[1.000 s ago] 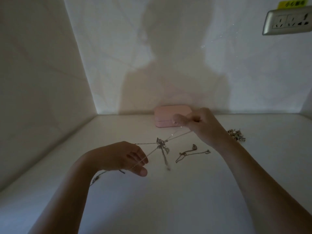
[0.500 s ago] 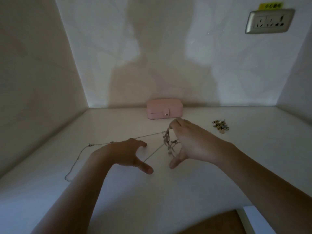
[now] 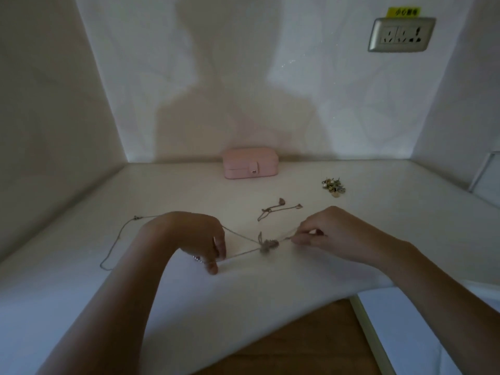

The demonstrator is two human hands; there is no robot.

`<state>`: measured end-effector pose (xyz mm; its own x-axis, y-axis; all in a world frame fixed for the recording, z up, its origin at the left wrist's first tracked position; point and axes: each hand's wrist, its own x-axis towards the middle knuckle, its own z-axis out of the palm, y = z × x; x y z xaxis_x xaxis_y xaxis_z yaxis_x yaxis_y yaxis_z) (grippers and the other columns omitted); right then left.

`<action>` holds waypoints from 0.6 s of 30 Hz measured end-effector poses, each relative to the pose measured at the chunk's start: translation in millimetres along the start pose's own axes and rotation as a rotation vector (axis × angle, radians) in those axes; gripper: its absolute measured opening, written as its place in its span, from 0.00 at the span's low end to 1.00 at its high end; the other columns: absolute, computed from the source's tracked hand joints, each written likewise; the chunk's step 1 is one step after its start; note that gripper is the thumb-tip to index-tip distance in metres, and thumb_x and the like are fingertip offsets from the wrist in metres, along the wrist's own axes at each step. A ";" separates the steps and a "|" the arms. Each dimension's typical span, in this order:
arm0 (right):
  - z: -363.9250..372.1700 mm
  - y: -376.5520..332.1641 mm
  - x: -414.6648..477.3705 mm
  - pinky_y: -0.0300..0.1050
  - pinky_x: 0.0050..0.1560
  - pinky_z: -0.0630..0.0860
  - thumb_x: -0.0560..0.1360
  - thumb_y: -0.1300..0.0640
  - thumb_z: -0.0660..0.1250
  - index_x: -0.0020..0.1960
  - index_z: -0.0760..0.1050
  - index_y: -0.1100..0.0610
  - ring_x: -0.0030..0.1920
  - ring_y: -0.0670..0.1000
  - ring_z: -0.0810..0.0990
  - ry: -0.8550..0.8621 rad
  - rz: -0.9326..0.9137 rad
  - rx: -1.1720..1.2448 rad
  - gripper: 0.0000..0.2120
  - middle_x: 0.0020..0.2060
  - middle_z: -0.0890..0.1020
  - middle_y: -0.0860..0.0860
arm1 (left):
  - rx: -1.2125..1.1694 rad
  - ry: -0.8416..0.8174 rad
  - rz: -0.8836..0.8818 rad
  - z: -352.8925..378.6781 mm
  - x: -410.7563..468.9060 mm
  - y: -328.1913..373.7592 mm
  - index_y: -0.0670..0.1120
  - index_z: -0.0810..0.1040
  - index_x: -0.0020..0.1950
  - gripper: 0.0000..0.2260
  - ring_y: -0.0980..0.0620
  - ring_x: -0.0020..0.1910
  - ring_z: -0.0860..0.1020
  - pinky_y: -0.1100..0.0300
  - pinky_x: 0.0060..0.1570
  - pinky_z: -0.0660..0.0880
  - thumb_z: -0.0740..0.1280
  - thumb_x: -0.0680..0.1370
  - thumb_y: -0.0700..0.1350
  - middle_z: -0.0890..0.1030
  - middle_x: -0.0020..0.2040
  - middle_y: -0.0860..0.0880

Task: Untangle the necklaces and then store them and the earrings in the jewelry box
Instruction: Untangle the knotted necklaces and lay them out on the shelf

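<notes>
Flanking the now-uncovered necklace knot, left hand and right hand sit wider apart, fingers clamped on its chains.

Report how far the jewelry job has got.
Done: one loose chain lies apart from the tangle. In hand: left hand and right hand pinch the tangled necklaces, knot between them. Remaining: pink jewelry box is closed; earrings sit heaped outside it.

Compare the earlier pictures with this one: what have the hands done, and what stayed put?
The right hand came down from near the box and pinches the chain beside the knot; the left hand pinches the strands. Box, earrings and loose necklace stayed put.
</notes>
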<state>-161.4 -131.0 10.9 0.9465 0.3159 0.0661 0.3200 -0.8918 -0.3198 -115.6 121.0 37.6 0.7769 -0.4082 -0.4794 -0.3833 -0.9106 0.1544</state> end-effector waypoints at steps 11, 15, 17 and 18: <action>-5.4 -7.0 -19.1 0.30 0.44 0.75 0.76 0.58 0.68 0.50 0.83 0.49 0.40 0.37 0.80 0.028 0.008 0.141 0.08 0.42 0.83 0.40 | -0.340 0.355 0.288 11.8 18.6 22.2 0.48 0.80 0.42 0.03 0.61 0.31 0.78 0.70 0.33 0.75 0.73 0.73 0.41 0.82 0.40 0.51; 20.1 -33.0 -3.7 0.34 0.33 0.72 0.71 0.50 0.74 0.40 0.84 0.54 0.32 0.41 0.79 0.163 0.117 0.195 0.07 0.32 0.82 0.45 | -0.339 0.335 0.380 22.3 31.6 34.1 0.49 0.83 0.50 0.09 0.54 0.38 0.80 0.64 0.37 0.77 0.76 0.70 0.42 0.82 0.43 0.54; 32.7 -38.8 1.0 0.38 0.33 0.72 0.69 0.47 0.75 0.40 0.83 0.55 0.35 0.46 0.80 0.171 0.209 0.167 0.11 0.32 0.82 0.48 | -0.370 0.304 0.386 24.0 36.4 32.7 0.47 0.84 0.49 0.09 0.56 0.34 0.78 0.66 0.36 0.76 0.76 0.70 0.41 0.82 0.41 0.53; 35.8 -39.6 2.2 0.38 0.33 0.71 0.68 0.46 0.75 0.40 0.83 0.55 0.36 0.47 0.80 0.169 0.245 0.170 0.11 0.33 0.82 0.48 | -0.383 0.297 0.380 24.0 37.8 30.7 0.47 0.84 0.47 0.08 0.57 0.32 0.77 0.67 0.35 0.75 0.76 0.70 0.41 0.82 0.39 0.53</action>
<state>-173.5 -83.4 -10.1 0.9925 0.0279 0.1186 0.0837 -0.8635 -0.4973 -110.0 79.1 3.5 0.7487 -0.6585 -0.0771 -0.4964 -0.6338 0.5931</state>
